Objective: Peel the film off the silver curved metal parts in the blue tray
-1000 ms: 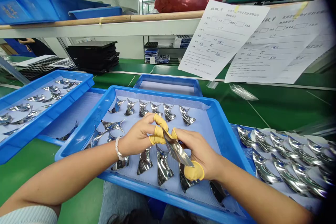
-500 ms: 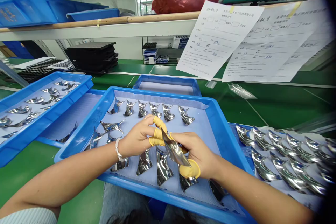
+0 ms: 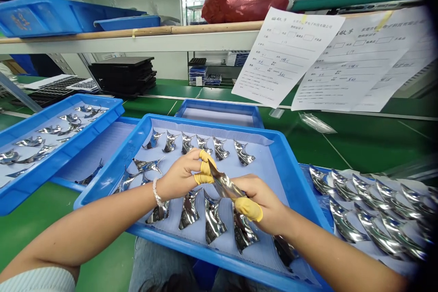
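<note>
A shiny curved metal piece (image 3: 224, 185) is held between my two hands above the blue tray (image 3: 160, 236). My left hand (image 3: 185, 171), in yellow finger cots, pinches its upper pointed end. My right hand (image 3: 256, 200) grips the lower end, its thumb in a yellow cot lying across the metal; the other fingertips are hidden behind the piece. Beneath the hands, similar chrome pieces lie on the tray's pale liner, among them one piece (image 3: 214, 219) near the front. A row along the back includes another piece (image 3: 243, 153).
At left, a second blue tray (image 3: 78, 148) of metal pieces overlaps a lower one. More chrome pieces (image 3: 349, 223) lie in rows at right. Paper sheets (image 3: 289, 59) hang from the shelf edge (image 3: 191, 32). Black trays (image 3: 123, 75) are stacked behind.
The metal piece has turned in my hands, its lower end swinging up behind my right thumb. My right thumb has moved slightly up. The view has shifted a little.
</note>
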Demonstrator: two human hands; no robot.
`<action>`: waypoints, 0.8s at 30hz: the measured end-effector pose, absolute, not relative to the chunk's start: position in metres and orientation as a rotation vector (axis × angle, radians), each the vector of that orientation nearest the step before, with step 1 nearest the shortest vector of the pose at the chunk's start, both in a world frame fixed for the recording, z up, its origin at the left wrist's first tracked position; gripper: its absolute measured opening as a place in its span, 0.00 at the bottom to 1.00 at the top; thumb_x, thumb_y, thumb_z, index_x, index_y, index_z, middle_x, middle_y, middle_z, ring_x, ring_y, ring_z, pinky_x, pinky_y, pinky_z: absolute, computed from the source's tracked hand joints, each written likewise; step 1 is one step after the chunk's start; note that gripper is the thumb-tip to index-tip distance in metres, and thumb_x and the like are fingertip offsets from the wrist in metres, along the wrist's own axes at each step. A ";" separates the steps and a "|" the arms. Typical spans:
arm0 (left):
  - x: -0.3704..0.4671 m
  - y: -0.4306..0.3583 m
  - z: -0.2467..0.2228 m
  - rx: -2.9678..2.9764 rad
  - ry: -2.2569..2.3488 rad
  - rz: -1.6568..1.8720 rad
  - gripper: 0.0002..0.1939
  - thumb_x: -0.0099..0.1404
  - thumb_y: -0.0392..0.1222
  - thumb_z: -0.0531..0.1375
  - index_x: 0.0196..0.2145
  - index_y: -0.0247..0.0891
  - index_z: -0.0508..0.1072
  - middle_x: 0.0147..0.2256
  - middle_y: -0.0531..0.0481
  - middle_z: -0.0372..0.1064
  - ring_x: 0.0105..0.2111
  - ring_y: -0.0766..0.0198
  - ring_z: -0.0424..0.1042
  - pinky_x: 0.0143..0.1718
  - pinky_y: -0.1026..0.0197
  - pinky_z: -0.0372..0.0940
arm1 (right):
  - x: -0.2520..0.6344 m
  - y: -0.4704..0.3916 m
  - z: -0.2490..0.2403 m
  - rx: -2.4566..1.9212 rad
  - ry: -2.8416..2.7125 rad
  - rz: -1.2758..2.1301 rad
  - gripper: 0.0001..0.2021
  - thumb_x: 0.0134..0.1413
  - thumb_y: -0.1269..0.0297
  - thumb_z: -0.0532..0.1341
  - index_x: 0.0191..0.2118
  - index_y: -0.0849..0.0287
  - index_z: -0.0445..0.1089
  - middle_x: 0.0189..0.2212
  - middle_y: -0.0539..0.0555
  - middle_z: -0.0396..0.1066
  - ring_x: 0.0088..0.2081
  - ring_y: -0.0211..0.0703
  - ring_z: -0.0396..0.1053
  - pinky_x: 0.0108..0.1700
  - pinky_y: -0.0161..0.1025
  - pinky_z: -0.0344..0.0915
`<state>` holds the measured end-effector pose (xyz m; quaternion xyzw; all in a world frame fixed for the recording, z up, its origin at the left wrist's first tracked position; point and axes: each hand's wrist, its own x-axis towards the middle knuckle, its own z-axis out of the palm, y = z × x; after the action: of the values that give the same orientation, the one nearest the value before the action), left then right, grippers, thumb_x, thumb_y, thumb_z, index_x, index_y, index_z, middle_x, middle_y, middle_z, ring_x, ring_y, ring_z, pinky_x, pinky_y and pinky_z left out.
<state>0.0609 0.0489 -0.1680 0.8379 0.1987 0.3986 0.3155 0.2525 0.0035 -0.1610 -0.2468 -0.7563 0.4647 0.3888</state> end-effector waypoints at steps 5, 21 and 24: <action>0.059 0.049 -0.166 2.197 0.486 1.075 0.17 0.63 0.54 0.57 0.29 0.37 0.75 0.32 0.48 0.71 0.33 0.66 0.66 0.41 0.58 0.60 | 0.257 0.009 -0.165 -0.748 -1.878 1.189 0.32 0.45 0.29 0.54 0.19 0.58 0.52 0.17 0.45 0.46 0.20 0.35 0.44 0.21 0.34 0.44; 0.067 0.059 -0.170 0.966 0.780 0.868 0.23 0.44 0.54 0.70 0.27 0.33 0.68 0.23 0.56 0.62 0.24 0.72 0.59 0.29 0.65 0.52 | 0.255 0.024 -0.173 -0.770 -1.369 1.736 0.13 0.53 0.55 0.64 0.33 0.62 0.70 0.16 0.44 0.57 0.16 0.30 0.42 0.18 0.31 0.39; 0.068 0.058 -0.172 0.961 0.783 0.845 0.23 0.44 0.54 0.70 0.27 0.33 0.68 0.24 0.55 0.64 0.24 0.71 0.59 0.29 0.65 0.52 | 0.255 0.021 -0.172 -0.730 -1.351 1.752 0.14 0.52 0.54 0.64 0.32 0.62 0.70 0.13 0.43 0.53 0.16 0.31 0.42 0.17 0.31 0.40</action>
<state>0.0683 0.0579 -0.1721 0.4368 0.3559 0.3838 0.7316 0.2548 0.0210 -0.1724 -0.2881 -0.5327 0.6908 0.3949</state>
